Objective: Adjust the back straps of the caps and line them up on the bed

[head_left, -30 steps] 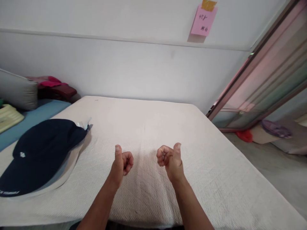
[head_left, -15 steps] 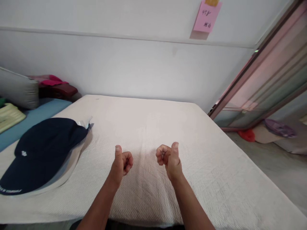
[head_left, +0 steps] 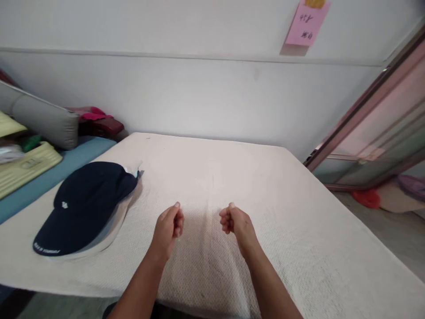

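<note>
My left hand (head_left: 170, 227) is curled into a loose fist above the cream textured cloth (head_left: 212, 177) that covers the table. Mirroring it a short way to the right, my right hand (head_left: 237, 223) is closed too, its thumb resting over the bent fingers. Nothing shows in either hand, and a gap of cloth separates them. To the left of my left hand lies a dark navy cap (head_left: 89, 199) with a small white emblem and white lettering on its brim. Under it is a lighter, whitish cap (head_left: 116, 226), mostly hidden by the navy one.
A white wall (head_left: 199, 97) with a pink note (head_left: 307, 24) stands behind the table. On the left are a blue surface (head_left: 83, 150), a grey cushion (head_left: 53, 119) and a pale yellow plastic item (head_left: 33, 166). A pink-framed sliding door (head_left: 358, 106) is at the right, with a red item (head_left: 365, 199) on the floor.
Both thumbs have folded down from pointing up onto the curled fingers. The view has turned a little left, so the caps and the note appear further right.
</note>
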{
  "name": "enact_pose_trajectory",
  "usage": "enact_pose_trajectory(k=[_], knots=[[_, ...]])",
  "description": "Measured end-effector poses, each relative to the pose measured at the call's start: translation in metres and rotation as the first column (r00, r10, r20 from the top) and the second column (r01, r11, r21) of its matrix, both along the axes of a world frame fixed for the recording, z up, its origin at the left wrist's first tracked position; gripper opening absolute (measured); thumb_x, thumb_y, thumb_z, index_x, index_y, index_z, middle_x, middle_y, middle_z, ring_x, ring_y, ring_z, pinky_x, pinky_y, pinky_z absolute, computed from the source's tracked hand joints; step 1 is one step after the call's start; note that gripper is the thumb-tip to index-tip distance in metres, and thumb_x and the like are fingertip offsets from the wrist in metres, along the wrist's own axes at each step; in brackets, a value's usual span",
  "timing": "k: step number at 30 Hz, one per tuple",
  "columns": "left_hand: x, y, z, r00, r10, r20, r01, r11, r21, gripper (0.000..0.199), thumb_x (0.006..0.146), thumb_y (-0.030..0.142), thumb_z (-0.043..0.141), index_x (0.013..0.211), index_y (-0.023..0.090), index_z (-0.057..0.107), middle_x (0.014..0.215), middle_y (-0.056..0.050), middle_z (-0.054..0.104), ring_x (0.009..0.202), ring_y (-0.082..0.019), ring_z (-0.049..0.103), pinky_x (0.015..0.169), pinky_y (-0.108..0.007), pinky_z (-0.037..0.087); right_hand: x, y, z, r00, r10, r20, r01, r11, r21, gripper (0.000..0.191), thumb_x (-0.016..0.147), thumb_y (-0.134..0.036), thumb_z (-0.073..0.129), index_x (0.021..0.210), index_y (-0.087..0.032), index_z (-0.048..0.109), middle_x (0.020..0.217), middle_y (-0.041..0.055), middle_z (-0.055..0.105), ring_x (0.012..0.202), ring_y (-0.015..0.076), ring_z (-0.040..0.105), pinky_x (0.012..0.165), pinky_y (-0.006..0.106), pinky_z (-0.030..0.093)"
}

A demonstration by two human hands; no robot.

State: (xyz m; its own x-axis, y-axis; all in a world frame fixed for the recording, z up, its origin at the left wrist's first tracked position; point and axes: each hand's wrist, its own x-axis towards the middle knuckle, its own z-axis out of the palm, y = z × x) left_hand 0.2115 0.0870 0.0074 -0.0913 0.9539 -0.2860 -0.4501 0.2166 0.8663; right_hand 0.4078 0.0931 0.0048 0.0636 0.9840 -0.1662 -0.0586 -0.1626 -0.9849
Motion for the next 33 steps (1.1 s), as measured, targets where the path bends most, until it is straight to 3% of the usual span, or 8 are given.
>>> enact_pose_trajectory(k=[3,5,10,13,19,29,33], knots=[[-0.018,0.006,-0.005,0.955,0.199,0.219,-0.192,0.98,-0.053,0.004,0.07,0.012,0.062,0.068,0.013,0.058,0.059,0.0,0.056,0.047,-0.007,0.048,0.043,-0.017,0.037,-0.009,0.002,-0.01,0.995,0.033,0.095,-0.027,0.998,-0.063,0.018,0.074,-0.025,0.045,0.082,-0.016,0.059,0.068,0.001,0.058,0.051,0.0116,0.052,0.046,0.024,0.035],[-0.033,0.011,-0.009,0.914,0.302,0.269,-0.293,0.953,-0.075,0.008,0.068,0.004,0.058,0.071,0.012,0.059,0.062,-0.001,0.058,0.051,-0.008,0.053,0.047,-0.017,0.042,-0.016,0.002,-0.016,0.991,0.062,0.118,-0.054,0.996,-0.07,0.021,0.069,-0.018,0.041,0.08,-0.017,0.058,0.066,-0.0004,0.056,0.05,0.0106,0.051,0.046,0.023,0.034],[-0.071,0.019,-0.013,0.774,0.547,0.318,-0.552,0.83,-0.083,0.011,0.075,0.005,0.051,0.069,0.013,0.056,0.064,0.0,0.059,0.054,-0.006,0.055,0.05,-0.014,0.045,-0.031,-0.004,-0.024,0.972,0.152,0.178,-0.141,0.987,-0.073,0.019,0.067,-0.015,0.037,0.073,-0.018,0.055,0.061,-0.0022,0.052,0.048,0.0094,0.047,0.045,0.022,0.034],[-0.09,0.019,-0.014,0.696,0.632,0.341,-0.645,0.759,-0.091,0.013,0.08,0.008,0.047,0.071,0.013,0.056,0.065,0.0,0.06,0.057,-0.006,0.058,0.053,-0.014,0.047,-0.037,-0.007,-0.025,0.953,0.171,0.251,-0.161,0.985,-0.057,0.018,0.069,-0.015,0.037,0.073,-0.019,0.054,0.062,-0.002,0.052,0.049,0.0098,0.048,0.045,0.021,0.035],[-0.107,0.017,-0.01,0.596,0.696,0.399,-0.731,0.677,-0.089,0.022,0.087,0.028,0.047,0.073,0.013,0.055,0.073,-0.003,0.063,0.069,-0.009,0.062,0.059,-0.018,0.052,-0.045,-0.01,-0.031,0.925,0.201,0.321,-0.207,0.978,-0.016,0.015,0.073,-0.016,0.037,0.073,-0.02,0.051,0.057,-0.0028,0.05,0.047,0.0104,0.046,0.044,0.021,0.033],[-0.117,0.014,-0.006,0.548,0.647,0.53,-0.676,0.716,-0.175,0.036,0.091,0.039,0.039,0.084,0.008,0.056,0.077,-0.009,0.065,0.064,-0.01,0.062,0.05,-0.017,0.053,-0.047,-0.009,-0.041,0.882,0.199,0.427,-0.235,0.971,0.033,0.016,0.076,-0.016,0.038,0.076,-0.02,0.053,0.056,-0.0024,0.05,0.049,0.0108,0.047,0.047,0.021,0.032],[-0.121,0.014,-0.004,0.5,0.667,0.553,-0.687,0.694,-0.216,0.038,0.093,0.037,0.037,0.081,0.006,0.056,0.072,-0.009,0.064,0.059,-0.008,0.06,0.049,-0.014,0.051,-0.047,-0.008,-0.044,0.851,0.203,0.485,-0.26,0.964,0.053,0.016,0.076,-0.015,0.038,0.076,-0.019,0.054,0.058,-0.0015,0.051,0.051,0.011,0.048,0.05,0.022,0.033]])
